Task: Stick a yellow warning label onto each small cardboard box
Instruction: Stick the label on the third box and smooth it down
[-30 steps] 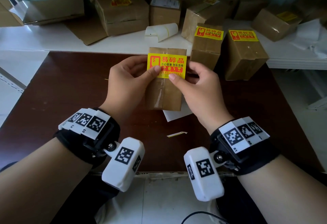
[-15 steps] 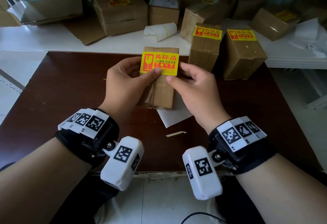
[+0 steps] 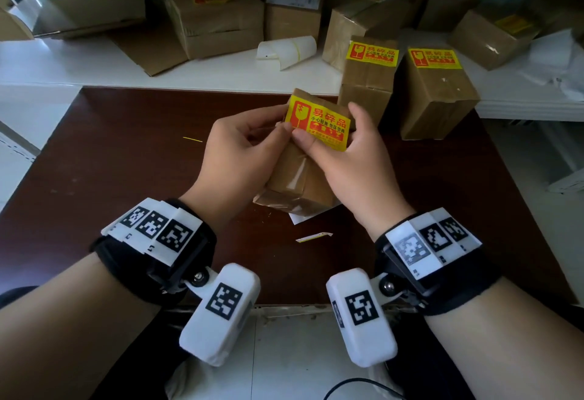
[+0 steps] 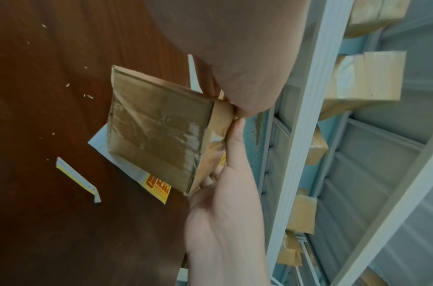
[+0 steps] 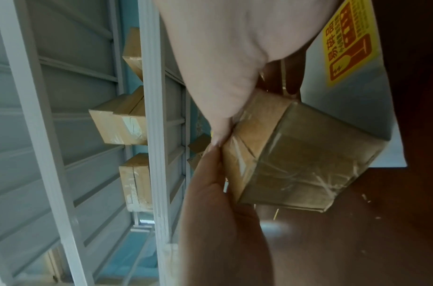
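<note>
Item: small cardboard box [image 3: 297,175], centre of the head view, held tilted above the dark table [image 3: 104,159], long axis running from lower left up to upper right; yellow warning label [image 3: 317,123] lies on its upper end face. Left hand [image 3: 235,150] and right hand [image 3: 343,159] both curl round the box from either side, thumbs meeting at the label's lower edge, so pressing it flat looks like the step in hand. Adjacent: two labelled boxes [image 3: 434,90] just beyond at upper right, closest to the right hand; label sheet [image 4: 159,188] beneath the box; torn strip [image 3: 313,237] below.
</note>
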`<state>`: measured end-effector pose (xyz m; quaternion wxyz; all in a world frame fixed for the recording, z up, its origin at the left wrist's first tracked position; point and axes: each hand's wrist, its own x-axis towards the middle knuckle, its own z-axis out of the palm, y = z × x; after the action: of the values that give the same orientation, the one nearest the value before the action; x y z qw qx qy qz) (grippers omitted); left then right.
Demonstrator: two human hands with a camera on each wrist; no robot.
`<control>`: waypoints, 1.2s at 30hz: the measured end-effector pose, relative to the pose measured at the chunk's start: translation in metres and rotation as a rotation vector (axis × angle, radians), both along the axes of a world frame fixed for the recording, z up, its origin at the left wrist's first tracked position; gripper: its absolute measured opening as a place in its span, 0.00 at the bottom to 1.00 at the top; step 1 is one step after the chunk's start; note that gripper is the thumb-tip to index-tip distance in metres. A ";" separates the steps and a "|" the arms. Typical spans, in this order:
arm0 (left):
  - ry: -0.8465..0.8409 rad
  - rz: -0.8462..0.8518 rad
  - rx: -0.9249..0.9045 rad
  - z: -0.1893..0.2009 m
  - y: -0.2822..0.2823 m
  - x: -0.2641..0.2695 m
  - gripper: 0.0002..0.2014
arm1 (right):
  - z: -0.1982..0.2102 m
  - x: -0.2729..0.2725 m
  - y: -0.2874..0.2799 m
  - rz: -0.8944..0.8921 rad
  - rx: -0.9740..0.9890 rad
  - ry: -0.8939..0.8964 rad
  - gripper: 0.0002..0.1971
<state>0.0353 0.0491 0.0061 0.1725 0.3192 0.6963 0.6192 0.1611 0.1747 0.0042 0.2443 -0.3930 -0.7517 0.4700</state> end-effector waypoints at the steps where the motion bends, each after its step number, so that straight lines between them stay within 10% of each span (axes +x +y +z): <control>1: 0.011 -0.022 0.003 -0.001 0.000 0.001 0.15 | 0.000 0.000 0.002 -0.027 -0.011 0.023 0.52; 5: 0.008 -0.057 0.017 0.000 -0.001 0.000 0.18 | 0.003 0.001 0.013 -0.114 -0.044 0.046 0.19; 10: 0.038 -0.052 0.042 0.004 -0.003 0.000 0.17 | 0.001 0.001 0.013 -0.047 -0.087 0.086 0.35; 28: 0.032 -0.057 -0.109 0.003 -0.006 -0.012 0.34 | 0.018 0.005 0.002 0.021 0.087 -0.034 0.12; 33: -0.100 0.060 -0.087 -0.003 -0.002 -0.019 0.04 | 0.021 0.003 -0.002 0.069 0.017 0.079 0.16; 36: -0.143 0.057 -0.047 0.000 -0.002 -0.016 0.05 | 0.018 0.003 -0.003 0.041 0.029 0.153 0.24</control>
<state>0.0196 0.0470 0.0058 0.2114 0.2500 0.7055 0.6285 0.1644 0.1714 0.0227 0.2969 -0.3367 -0.7454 0.4927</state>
